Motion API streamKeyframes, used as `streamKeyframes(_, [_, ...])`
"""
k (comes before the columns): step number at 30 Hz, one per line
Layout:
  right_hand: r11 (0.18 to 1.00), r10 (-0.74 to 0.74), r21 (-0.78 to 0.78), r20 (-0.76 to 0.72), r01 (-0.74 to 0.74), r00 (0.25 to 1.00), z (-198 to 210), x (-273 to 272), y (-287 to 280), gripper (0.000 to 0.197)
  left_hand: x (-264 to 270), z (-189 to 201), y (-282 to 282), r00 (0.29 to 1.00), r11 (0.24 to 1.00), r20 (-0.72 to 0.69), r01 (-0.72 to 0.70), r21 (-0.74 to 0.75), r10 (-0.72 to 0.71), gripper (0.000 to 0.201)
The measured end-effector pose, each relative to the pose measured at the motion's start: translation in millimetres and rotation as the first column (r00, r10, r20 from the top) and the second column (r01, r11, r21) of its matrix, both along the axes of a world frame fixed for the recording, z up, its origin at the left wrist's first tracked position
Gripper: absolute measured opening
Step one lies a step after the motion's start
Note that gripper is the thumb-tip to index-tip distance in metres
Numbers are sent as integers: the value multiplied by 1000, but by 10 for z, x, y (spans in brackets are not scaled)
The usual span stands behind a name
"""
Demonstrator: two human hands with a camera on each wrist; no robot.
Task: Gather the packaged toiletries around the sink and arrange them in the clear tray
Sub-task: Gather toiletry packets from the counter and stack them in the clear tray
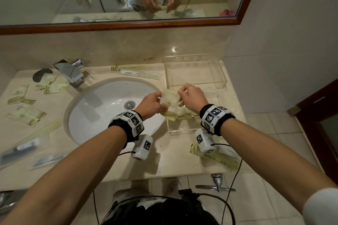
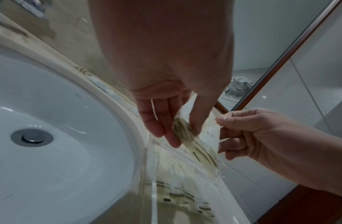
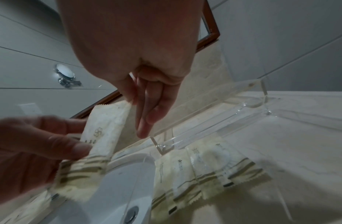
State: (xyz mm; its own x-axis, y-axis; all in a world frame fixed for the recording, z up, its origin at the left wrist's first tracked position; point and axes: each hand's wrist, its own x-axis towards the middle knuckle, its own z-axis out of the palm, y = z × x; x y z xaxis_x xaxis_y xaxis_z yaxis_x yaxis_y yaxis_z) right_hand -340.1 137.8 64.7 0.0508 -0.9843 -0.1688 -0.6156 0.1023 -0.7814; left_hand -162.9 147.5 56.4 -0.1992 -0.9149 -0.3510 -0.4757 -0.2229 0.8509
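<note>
I note both hands gripping one packet [image 1: 169,101]: my left hand [image 1: 150,103] pinches its left edge, my right hand [image 1: 192,95] its top right corner. The packet hangs between them, over the near tray [image 1: 173,130]. Under the hands, more packets [image 3: 200,169] lie in that tray on the desk [image 1: 175,162].

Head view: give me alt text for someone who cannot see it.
Both hands, left hand and right hand, hold a cream toiletry packet above the near clear tray, which already holds packets. More packets lie left of the sink.
</note>
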Motion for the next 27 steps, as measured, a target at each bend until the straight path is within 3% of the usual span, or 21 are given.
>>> streamKeyframes(4, [999, -44, -12, -8, 44, 999, -41, -63, 17, 14, -64, -7, -30, 1000, 1000, -21, 0, 27, 1, 29])
streamKeyframes(9, [985, -170, -5, 87, 171, 982, -73, -161, -11, 13, -165, -7, -50, 996, 997, -74, 58, 60, -54, 15])
streamKeyframes(18, [947, -320, 80, 243, 310, 915, -107, -381, -20, 13, -382, 10, -44, 985, 992, -140, 108, 64, -99, 24])
streamKeyframes(27, [912, -408, 172, 283, 373, 868, -198, -597, -24, 14, -569, -20, -87, 978, 986, -151, 154, 58, -144, 26])
